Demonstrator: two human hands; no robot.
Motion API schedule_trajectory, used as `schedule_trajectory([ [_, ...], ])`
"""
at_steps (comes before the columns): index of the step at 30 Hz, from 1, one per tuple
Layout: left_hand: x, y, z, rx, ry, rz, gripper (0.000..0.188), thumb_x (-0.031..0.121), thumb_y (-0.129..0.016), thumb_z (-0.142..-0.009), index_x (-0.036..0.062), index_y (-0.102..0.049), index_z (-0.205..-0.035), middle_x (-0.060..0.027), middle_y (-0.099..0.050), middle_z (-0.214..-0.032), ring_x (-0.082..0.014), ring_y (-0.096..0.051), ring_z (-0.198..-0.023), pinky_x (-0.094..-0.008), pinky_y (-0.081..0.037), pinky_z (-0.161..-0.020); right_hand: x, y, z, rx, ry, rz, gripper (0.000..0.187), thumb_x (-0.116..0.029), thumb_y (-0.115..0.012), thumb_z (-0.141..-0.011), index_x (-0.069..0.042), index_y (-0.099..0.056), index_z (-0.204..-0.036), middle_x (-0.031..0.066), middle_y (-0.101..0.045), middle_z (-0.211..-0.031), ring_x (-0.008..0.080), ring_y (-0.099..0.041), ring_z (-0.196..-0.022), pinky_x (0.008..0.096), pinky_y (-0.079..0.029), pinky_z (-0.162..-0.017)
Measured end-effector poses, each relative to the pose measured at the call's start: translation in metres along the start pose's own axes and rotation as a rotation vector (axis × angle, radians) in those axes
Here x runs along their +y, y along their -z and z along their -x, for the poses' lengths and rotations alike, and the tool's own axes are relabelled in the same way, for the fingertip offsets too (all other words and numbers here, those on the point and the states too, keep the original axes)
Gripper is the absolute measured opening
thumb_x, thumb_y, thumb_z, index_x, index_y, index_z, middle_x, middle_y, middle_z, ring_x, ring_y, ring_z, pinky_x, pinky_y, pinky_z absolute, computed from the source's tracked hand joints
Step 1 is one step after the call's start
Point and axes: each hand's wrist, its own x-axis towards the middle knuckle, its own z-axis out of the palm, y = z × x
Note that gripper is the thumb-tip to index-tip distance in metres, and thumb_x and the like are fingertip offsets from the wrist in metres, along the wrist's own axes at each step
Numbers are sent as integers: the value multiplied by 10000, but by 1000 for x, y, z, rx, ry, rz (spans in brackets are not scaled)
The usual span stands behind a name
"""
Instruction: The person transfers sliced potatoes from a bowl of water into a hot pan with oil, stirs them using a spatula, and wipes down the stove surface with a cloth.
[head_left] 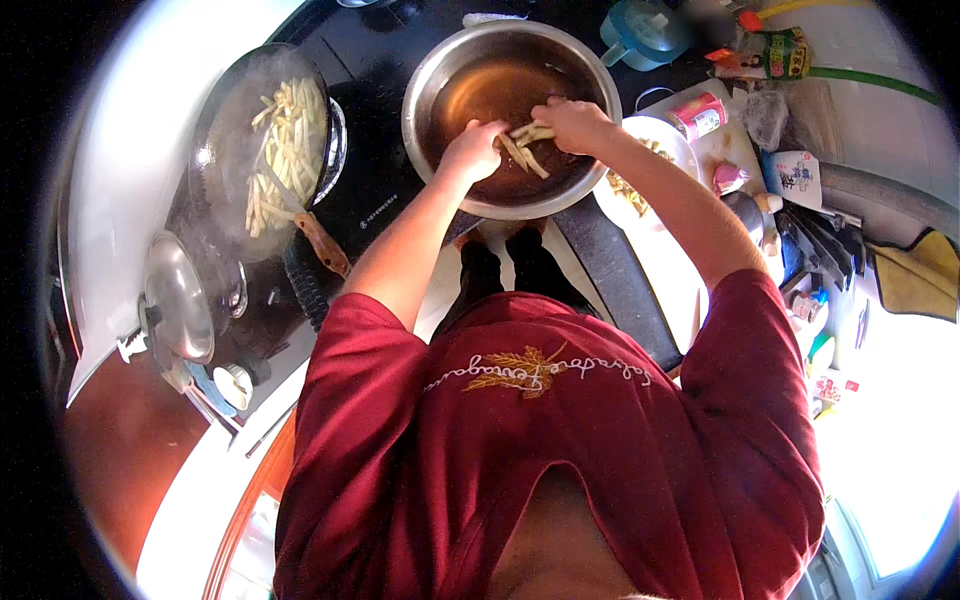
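Observation:
Both my hands are inside a large steel basin [520, 211] that holds brownish water [490, 85]. Pale vegetable strips [520, 155] lie across the gap between them, above or at the water. The fingers of my left hand [472, 152] are curled against the strips' left ends. Over on the right side of the basin, my right hand [578, 126] is closed round a few more strips, whose ends stick out toward the left hand. Most fingertips are hidden behind the hands.
At the left, a steaming wok [215, 190] holds similar strips [290, 115] and a wooden-handled spatula [322, 245]. A steel lid [182, 300] stands nearer. On the right are a white plate [685, 145] of brownish pieces, a pink can [698, 117], an onion [730, 178] and a teal pitcher [640, 35].

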Motion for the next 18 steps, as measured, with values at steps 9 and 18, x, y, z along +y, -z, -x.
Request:
schedule_trajectory([
  [9,31,-18,6,94,421,1686,315,206,-456,-818,101,-533,-1105,-86,-584,-1019,-234,-564,-915,-390,-446,-799,-22,-39,-3,56,-248,-1613,325,-124,-613,-754,-53,-556,-1066,77,-604,-868,183,-579,-758,310,-466,-673],
  [18,63,-26,19,441,250,1861,176,196,-470,-876,60,-573,-918,-73,-607,-900,-184,-570,-838,-328,-444,-802,-99,-22,14,581,-539,-2022,217,-167,-554,-866,-70,-588,-1057,26,-593,-907,101,-509,-775,246,-406,-648],
])
